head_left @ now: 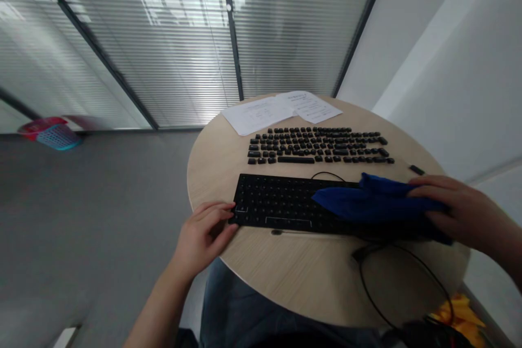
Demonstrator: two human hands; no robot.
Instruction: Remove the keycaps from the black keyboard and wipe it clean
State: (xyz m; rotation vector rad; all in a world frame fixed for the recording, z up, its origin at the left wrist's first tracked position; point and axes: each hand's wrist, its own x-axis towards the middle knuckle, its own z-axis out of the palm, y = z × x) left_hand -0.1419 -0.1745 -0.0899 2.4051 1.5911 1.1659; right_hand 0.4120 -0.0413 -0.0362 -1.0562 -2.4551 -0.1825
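Note:
A black keyboard (281,201) with its keycaps off lies on the round wooden table. My left hand (210,231) grips its left end, the fingertips and thumb closed on the edge. In my right hand (452,209) is a blue cloth (367,204), which drapes over the right part of the keyboard and hides it. Behind the keyboard the loose black keycaps (318,144) are laid out in rows, a long spacebar (296,160) among them.
Printed sheets of paper (265,113) lie at the table's far edge. A small black object (416,169) sits at the right. A black cable (369,296) loops over the front edge. On the floor at far left stands a red and blue basket (57,135).

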